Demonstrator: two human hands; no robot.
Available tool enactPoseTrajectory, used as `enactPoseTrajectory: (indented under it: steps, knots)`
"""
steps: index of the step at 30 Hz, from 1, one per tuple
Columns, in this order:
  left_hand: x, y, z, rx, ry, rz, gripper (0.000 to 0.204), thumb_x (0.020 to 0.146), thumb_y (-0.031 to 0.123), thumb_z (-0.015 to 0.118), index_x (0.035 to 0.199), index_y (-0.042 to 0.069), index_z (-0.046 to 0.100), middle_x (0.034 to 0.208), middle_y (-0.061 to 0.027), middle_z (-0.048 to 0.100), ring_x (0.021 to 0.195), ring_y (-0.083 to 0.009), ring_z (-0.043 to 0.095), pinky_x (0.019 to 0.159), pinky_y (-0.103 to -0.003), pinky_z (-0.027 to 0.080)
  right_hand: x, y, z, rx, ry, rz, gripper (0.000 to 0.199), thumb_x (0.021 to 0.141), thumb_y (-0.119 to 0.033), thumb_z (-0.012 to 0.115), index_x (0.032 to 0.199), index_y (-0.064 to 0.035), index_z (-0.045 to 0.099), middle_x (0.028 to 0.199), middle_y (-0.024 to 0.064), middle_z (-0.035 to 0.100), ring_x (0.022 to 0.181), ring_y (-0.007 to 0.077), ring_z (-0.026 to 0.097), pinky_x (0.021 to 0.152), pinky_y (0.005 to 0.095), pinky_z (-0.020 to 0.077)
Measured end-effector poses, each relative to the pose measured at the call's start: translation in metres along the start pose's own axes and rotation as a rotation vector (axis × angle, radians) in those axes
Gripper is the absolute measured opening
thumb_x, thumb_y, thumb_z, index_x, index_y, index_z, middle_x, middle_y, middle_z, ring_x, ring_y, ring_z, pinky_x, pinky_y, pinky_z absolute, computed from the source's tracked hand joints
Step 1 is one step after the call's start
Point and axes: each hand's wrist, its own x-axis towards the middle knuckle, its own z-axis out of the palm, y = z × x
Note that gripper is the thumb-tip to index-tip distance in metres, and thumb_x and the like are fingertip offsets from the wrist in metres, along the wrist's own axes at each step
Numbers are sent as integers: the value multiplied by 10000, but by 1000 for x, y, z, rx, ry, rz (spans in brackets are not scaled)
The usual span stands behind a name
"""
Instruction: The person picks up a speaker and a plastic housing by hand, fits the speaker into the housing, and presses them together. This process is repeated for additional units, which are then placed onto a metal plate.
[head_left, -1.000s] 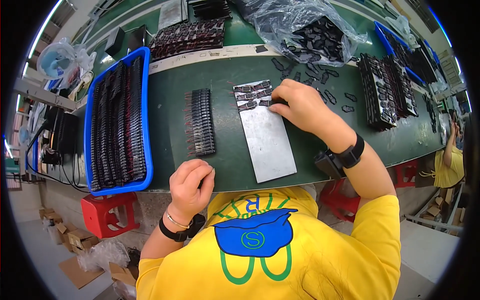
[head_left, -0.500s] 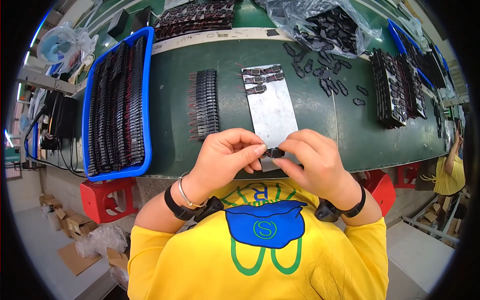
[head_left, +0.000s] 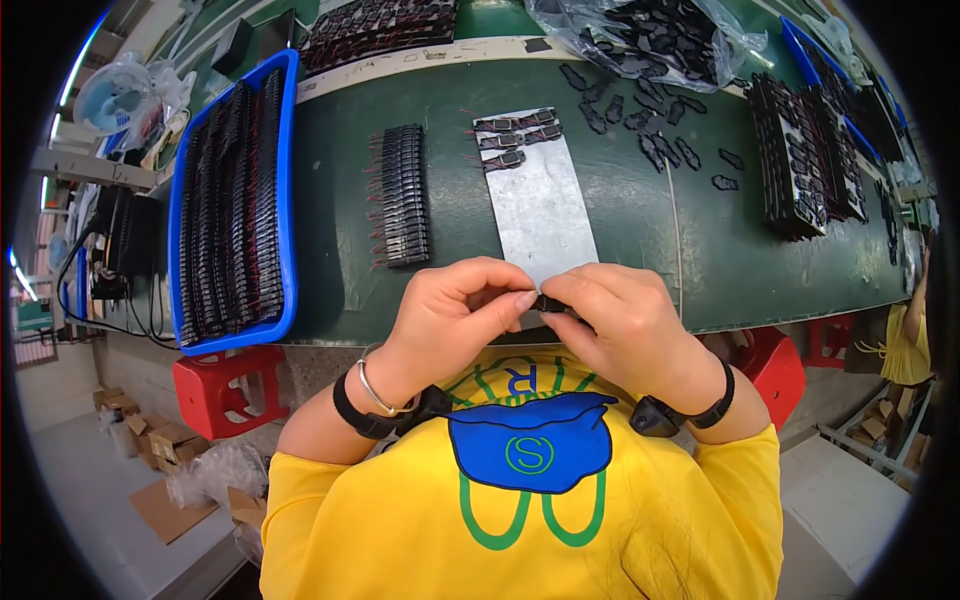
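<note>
In front of my chest, my left hand [head_left: 457, 308] and my right hand [head_left: 622, 312] pinch a small black electronic part [head_left: 549, 303] between them, fingertips almost meeting. Fingers hide most of the part. It is held over the near end of a pale grey flat board [head_left: 545, 225]. Several similar black parts [head_left: 512, 159] with silvery rectangular frames and thin red wires lie at the board's far end. Left of the board stands a tight row of black parts [head_left: 405, 195], red wires pointing left.
A blue tray [head_left: 290, 190] packed with black parts is at the left. Flat black pieces [head_left: 650, 120] lie scattered beside a clear plastic bag [head_left: 560, 32]. Loaded boards [head_left: 785, 160] stand stacked at the right. Red stools [head_left: 222, 385] are below the green table's [head_left: 340, 220] edge.
My fingers have closed in on the part, so less of it shows. The view has shifted slightly, and the board's near end is now behind my hands.
</note>
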Motion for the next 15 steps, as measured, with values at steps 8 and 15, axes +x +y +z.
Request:
enactPoseTrajectory:
  steps: [8,15]
  knots:
    - [7,-3,0,673,-13,639,165,767,-61,690,919,3,674,898,-109,700,795,-182,692,692,-252,544,-7,-1,0,-5,-21,121,267,701,-29,738,935,-24,609,823,129,665,687,311,654,580,357,525]
    - [5,0,-5,570,-37,567,170,762,-12,708,925,32,692,913,-104,698,853,-227,687,727,-281,550,-5,0,-2,54,36,65,288,718,-32,736,983,-18,622,850,133,677,720,289,675,604,341,537]
